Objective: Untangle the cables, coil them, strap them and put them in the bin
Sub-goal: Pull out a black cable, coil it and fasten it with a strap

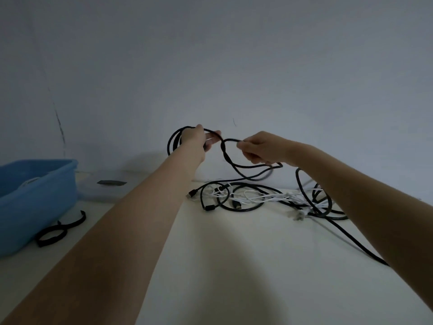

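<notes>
The black cable point(236, 165) looks rubbery, a smooth jacket with a dull sheen. At about three o'clock from the middle, the white cables point(260, 197) in the tangle seem thinner, smooth plastic. The counter point(234, 266) is a pale, matt, even surface. At nine o'clock the blue bin point(39, 195) is moulded plastic, slightly glossy on its rim. Beside it the black straps point(52, 235) look like soft, fuzzy cloth. The wall point(210, 55) behind is matt painted plaster.
</notes>
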Demonstrator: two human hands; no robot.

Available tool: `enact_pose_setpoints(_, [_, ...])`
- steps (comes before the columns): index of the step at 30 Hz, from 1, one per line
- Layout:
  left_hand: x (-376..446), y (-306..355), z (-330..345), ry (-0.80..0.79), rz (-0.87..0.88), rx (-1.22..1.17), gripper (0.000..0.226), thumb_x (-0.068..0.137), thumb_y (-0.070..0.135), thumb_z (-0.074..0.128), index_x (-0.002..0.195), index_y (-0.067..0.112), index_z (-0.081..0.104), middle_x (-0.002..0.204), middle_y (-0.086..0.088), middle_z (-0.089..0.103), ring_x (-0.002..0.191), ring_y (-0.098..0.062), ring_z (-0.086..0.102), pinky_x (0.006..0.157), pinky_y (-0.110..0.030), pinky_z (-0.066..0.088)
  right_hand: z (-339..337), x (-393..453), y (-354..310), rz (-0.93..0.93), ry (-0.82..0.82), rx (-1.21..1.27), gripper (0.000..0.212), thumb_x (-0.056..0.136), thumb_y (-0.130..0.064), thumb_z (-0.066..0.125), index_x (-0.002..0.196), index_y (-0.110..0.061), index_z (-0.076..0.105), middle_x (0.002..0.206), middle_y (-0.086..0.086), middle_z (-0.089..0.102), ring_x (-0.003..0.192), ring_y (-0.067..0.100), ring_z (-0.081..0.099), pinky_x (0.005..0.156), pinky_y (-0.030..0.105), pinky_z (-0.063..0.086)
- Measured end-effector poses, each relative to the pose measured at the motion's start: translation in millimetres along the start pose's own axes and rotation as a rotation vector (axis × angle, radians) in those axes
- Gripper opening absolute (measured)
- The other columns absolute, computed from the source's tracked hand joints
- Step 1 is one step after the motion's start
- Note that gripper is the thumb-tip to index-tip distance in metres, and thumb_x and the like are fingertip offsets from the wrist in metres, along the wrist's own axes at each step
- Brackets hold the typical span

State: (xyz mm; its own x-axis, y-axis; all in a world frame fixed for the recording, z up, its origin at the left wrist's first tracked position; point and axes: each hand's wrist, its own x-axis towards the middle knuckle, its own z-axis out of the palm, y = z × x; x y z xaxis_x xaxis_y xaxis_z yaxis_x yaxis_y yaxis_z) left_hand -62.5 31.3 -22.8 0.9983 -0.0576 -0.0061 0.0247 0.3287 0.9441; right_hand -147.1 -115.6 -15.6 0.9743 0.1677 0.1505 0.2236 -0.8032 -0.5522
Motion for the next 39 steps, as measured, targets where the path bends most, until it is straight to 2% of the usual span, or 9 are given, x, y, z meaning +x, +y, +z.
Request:
enact_pose_setpoints(6, [15.1, 24.4, -10.5, 0.259, 0.074, -0.41, 0.031, 0.104, 0.013, 0.026, 0.124, 0.0, 0.044, 0.051, -0.008, 0.052, 0.029, -0.009, 0.044, 0.029, -0.016, 0.029, -18.5, -17.4, 49.7, 0.316, -0.27, -0.589, 0.043, 0.098, -0.031, 0.04, 0.059, -0.015, 0.044, 0.053, -0.001, 0.045, 0.047, 0.015, 0.038, 0.052, 0.023, 0.034])
enact_pose_setpoints(9, [19.6, 46.4, -24.4, 0.29, 0.097, -0.345, 0.028, 0.104, 0.022, 0.03, 0.091, 0.007, 0.051, 0.032, 0.001, 0.048, 0.026, -0.006, 0.041, 0.031, -0.015, 0.029, -17.7, -29.1, 87.7, 0.474, -0.133, -0.795, 0.036, 0.095, -0.023, 0.045, 0.061, -0.012, 0.047, 0.066, 0.004, 0.055, 0.064, 0.022, 0.053, 0.064, 0.027, 0.041])
enact_pose_setpoints(16, [4.3, 45.1, -9.2, -0.212, 0.091, -0.198, 0.031, 0.103, 0.029, 0.036, 0.076, 0.017, 0.046, 0.047, 0.007, 0.052, 0.039, -0.006, 0.051, 0.064, -0.029, 0.046, 20.4, 9.6, 37.8, 0.292, -0.113, -0.286, 0.074, 0.081, -0.056, 0.06, 0.134, -0.005, 0.044, 0.136, 0.007, 0.048, 0.125, 0.025, 0.046, 0.105, 0.038, 0.037])
enact_pose_setpoints(20, [-14.2, 37.6, 5.4, -0.374, 0.056, -0.336, 0.025, 0.102, 0.018, 0.039, 0.079, 0.011, 0.047, 0.051, 0.001, 0.051, 0.036, -0.008, 0.043, 0.055, -0.024, 0.05, 21.4, 24.0, 11.9, 0.206, -0.006, 0.382, 0.052, 0.087, -0.039, 0.062, 0.126, -0.008, 0.047, 0.118, 0.008, 0.057, 0.093, 0.02, 0.06, 0.078, 0.027, 0.051])
enact_pose_setpoints(23, [-24.9, 33.2, 13.3, -0.485, -0.026, -0.301, 0.019, 0.102, 0.019, 0.036, 0.087, 0.01, 0.042, 0.046, 0.003, 0.048, 0.03, -0.004, 0.035, 0.034, -0.013, 0.034, 27.2, 25.3, 9.0, 0.115, 0.337, 0.496, 0.017, 0.092, -0.031, 0.057, 0.097, -0.015, 0.06, 0.065, 0.001, 0.049, 0.049, 0.012, 0.042, 0.041, 0.015, 0.032])
enact_pose_setpoints(26, [-30.3, 33.0, 10.9, -0.598, -0.131, -0.225, 0.02, 0.102, 0.022, 0.034, 0.103, 0.003, 0.042, 0.045, 0.005, 0.043, 0.029, -0.002, 0.031, 0.029, -0.01, 0.022, 27.1, 25.9, 12.7, -0.046, 0.544, 0.185, 0.043, 0.097, -0.036, 0.045, 0.061, -0.014, 0.055, 0.048, -0.008, 0.05, 0.047, 0.006, 0.045, 0.051, 0.019, 0.034])
enact_pose_setpoints(32, [-34.9, 86.4, -13.0, -0.869, -0.208, -0.263, 0.04, 0.1, 0.024, 0.036, 0.104, -0.014, 0.05, 0.046, 0.003, 0.041, 0.034, 0.0, 0.018, 0.025, -0.015, 0.024, 25.5, -2.2, 82.4, 0.53, 0.232, -0.776, 0.026, 0.098, -0.018, 0.038, 0.113, -0.009, 0.058, 0.111, 0.01, 0.063, 0.101, 0.027, 0.062, 0.077, 0.029, 0.043])
enact_pose_setpoints(36, [-22.0, 92.2, -29.7, -0.647, -0.085, -0.122, 0.036, 0.101, 0.025, 0.033, 0.102, -0.007, 0.049, 0.045, 0.007, 0.039, 0.027, -0.002, 0.029, 0.027, -0.015, 0.023, 22.5, -1.0, 74.5, 0.59, -0.223, -0.305, 0.036, 0.091, -0.008, 0.056, 0.124, -0.01, 0.041, 0.068, 0.007, 0.06, 0.04, 0.011, 0.047, 0.038, 0.016, 0.035])
enact_pose_setpoints(39, [-13.2, 67.5, -28.4, -0.45, 0.015, 0.09, 0.033, 0.101, 0.03, 0.037, 0.094, 0.001, 0.052, 0.04, 0.011, 0.036, 0.026, -0.002, 0.025, 0.028, -0.012, 0.016, 12.4, 20.3, 40.6, 0.361, -0.132, -0.261, 0.071, 0.084, 0.006, 0.061, 0.142, -0.025, 0.035, 0.075, 0.006, 0.056, 0.041, 0.01, 0.042, 0.032, 0.015, 0.036])
